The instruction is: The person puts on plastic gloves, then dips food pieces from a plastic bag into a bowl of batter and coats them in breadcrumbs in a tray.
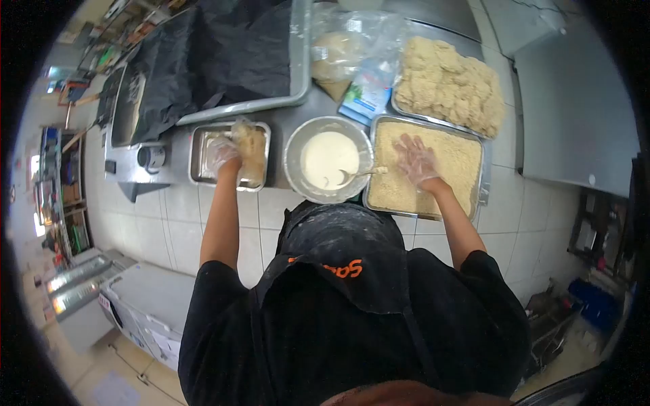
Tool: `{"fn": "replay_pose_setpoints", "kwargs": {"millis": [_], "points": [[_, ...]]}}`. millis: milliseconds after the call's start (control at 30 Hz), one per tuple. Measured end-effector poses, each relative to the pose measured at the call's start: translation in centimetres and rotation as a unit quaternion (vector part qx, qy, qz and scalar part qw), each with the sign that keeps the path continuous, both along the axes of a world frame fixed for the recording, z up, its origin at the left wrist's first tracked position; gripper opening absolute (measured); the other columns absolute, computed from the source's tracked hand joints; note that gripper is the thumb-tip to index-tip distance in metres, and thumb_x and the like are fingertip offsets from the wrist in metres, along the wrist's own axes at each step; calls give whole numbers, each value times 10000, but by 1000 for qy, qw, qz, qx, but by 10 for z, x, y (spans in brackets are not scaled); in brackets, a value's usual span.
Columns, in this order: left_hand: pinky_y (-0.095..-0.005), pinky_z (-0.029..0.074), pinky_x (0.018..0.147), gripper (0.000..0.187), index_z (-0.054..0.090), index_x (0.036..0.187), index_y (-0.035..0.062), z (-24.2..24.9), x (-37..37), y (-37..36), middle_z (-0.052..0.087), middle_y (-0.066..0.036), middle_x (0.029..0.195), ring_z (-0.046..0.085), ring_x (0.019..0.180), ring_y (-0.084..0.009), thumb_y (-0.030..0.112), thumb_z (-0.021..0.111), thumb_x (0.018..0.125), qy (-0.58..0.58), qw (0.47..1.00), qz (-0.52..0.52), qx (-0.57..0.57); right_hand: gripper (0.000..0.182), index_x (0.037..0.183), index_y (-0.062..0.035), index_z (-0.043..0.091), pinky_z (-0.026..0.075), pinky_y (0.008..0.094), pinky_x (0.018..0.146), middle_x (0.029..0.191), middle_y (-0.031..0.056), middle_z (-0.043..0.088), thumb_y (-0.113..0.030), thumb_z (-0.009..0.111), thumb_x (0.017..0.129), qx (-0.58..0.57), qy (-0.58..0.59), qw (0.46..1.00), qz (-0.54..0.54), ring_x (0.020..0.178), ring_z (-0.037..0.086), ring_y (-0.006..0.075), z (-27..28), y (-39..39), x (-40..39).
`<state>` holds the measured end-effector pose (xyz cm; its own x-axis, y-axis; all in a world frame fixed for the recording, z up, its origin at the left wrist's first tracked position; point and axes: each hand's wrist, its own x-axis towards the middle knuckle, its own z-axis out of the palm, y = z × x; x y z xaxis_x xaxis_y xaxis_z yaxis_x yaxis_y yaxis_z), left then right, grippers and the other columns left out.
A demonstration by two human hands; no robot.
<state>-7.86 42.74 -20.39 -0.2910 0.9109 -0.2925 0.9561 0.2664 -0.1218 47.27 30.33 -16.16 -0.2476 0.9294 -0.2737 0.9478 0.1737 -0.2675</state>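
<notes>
My left hand, in a clear plastic glove, is over a small metal tray. Just right of its fingers, inside that tray, lies a tan, crumb-coated piece with clear plastic at its top. The fingers are blurred, and I cannot tell whether they grip anything. My right hand, also gloved, rests with fingers spread on the breadcrumbs filling a larger metal tray. Between the hands stands a round metal bowl of creamy white batter. A spoon leans in it, its crumb-covered handle pointing right.
Behind the crumb tray is another tray heaped with pale shaggy crumb mix. Plastic bags and a blue-and-white packet lie behind the bowl. A grey bin under black plastic stands back left, near a dark-lidded jar.
</notes>
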Motion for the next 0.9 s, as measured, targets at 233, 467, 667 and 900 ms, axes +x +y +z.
{"fn": "replay_pose_setpoints", "kwargs": {"millis": [233,467,667,900], "points": [[-407,513,801,316,624,1079,97,-11,-28,14,657,-137,1086,646,968,-298,243,596,801,54,989,-136,5,425,1171,8,588,474,348,884,1100,184,642,-234,669,831,-77,265,950,-146,1018,618,271,1,33,56],[-412,450,948,367,630,1181,120,45,-6,8,594,-143,1242,558,1159,-292,275,465,892,-16,993,-93,-71,585,1051,49,599,487,389,732,966,178,667,-309,818,643,-406,135,904,-3,822,623,260,2,55,43],[-406,465,917,450,633,1175,152,19,-40,28,611,-135,1214,570,1134,-304,458,396,947,-45,996,-54,-52,499,1166,25,563,492,372,844,1091,198,637,-243,700,768,-136,94,986,14,967,614,300,59,17,33],[-417,470,921,343,617,1168,139,90,-13,14,617,-177,1164,581,1089,-346,316,555,881,7,986,-144,-82,430,1280,-180,537,432,405,988,1285,76,562,-134,545,853,38,-25,990,137,1203,518,271,36,-74,33]]}}
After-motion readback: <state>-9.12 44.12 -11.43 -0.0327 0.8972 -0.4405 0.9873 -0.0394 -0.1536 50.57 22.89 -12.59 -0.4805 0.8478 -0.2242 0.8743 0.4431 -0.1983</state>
